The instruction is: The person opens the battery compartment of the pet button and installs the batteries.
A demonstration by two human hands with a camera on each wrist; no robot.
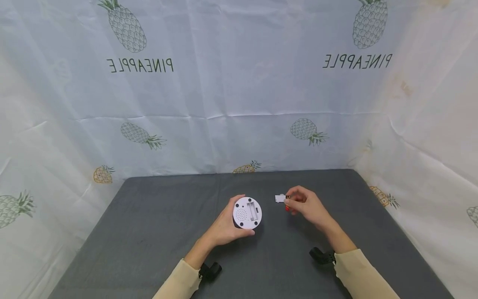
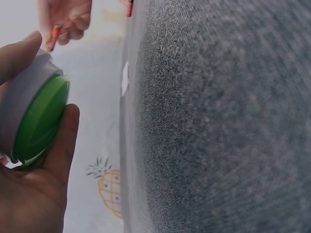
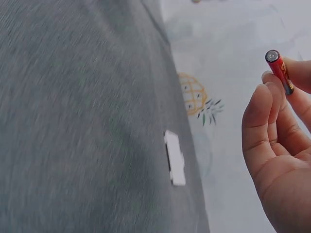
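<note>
Left sleeve (image 1: 179, 280) and right sleeve (image 1: 364, 274), both cream, lie nearest the head camera, each ending at a black wrist mount. Left hand (image 1: 219, 227): clamped on a round white device (image 1: 242, 215), thumb and fingers on opposite sides of its rim, holding it clear of the dark cloth (image 1: 168, 232). Its underside faces up, showing dark feet, a perforated patch and an uncovered battery bay (image 1: 253, 211) on the side away from the left palm. Below, against the left fingers, a glossy green part (image 2: 43, 119) bulges out.

Right hand (image 1: 306, 205): thumb and fingers together, pinching a slim red battery (image 3: 280, 72); one metal end stands clear of the grip. Just beyond these fingertips, toward the left hand, a flat white cover (image 1: 279, 198) lies on the cloth. Another red item (image 2: 129, 8), probably a second battery, is cut off at the frame edge; its exact place is unclear.

Handling, as judged: device light, rigid, smooth enough to turn in the palm; best held by the rim, bay unobstructed. Battery hard, small, prone to roll; pinch mid-barrel, ends free. Cover thin, possibly brittle at its tabs; lift by the long edges.
</note>
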